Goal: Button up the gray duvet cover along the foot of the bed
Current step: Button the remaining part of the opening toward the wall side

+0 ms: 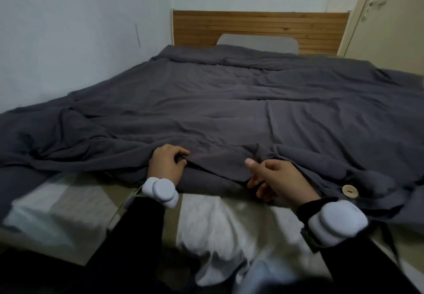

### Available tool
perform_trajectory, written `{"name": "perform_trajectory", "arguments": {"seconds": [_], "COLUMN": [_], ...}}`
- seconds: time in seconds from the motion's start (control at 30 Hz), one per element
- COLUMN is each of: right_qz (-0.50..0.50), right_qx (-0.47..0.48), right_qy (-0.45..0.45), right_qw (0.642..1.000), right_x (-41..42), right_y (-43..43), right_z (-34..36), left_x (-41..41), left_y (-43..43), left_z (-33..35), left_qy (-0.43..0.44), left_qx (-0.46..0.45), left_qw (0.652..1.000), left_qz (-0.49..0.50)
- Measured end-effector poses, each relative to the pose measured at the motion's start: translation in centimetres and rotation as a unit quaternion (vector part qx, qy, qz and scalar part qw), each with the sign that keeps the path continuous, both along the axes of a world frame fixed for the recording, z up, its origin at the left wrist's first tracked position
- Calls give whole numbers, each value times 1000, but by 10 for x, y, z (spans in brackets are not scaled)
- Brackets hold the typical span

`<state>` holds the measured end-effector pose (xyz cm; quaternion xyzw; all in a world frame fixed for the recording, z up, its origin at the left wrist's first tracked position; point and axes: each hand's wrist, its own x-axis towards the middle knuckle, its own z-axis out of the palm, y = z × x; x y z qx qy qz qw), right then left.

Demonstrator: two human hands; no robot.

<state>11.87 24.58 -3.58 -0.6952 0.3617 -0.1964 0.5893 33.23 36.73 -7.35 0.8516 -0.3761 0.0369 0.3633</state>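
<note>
With the gray duvet cover (229, 110) spread over the bed, the left hand (167, 164) pinching its foot-end hem and the right hand (278, 176) loosely open, holding nothing, the bunched hem could slip — pairing a button (348, 189) with the wrong hole.

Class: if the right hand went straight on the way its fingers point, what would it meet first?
Probably the loose edge of the gray duvet cover just ahead of the right hand; beyond it, the left hand. Depth is unclear.
</note>
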Motion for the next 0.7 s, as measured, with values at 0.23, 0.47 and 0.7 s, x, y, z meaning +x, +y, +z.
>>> {"name": "perform_trajectory", "arguments": {"seconds": [0.23, 0.47, 0.7], "right_qz": [117, 87, 11], "right_qx": [-148, -338, -329], "right_qy": [60, 81, 120], "right_qw": [980, 933, 937], "right_x": [49, 91, 112], "right_y": [52, 46, 27], "right_z": [-27, -37, -49], "left_x": [-1, -8, 5], "left_y": [2, -13, -30], "left_z": [6, 13, 9], "left_qy": [44, 139, 249], "left_qx": [-35, -154, -196], "left_qw": [998, 978, 948], "left_qz": [-11, 0, -18]}}
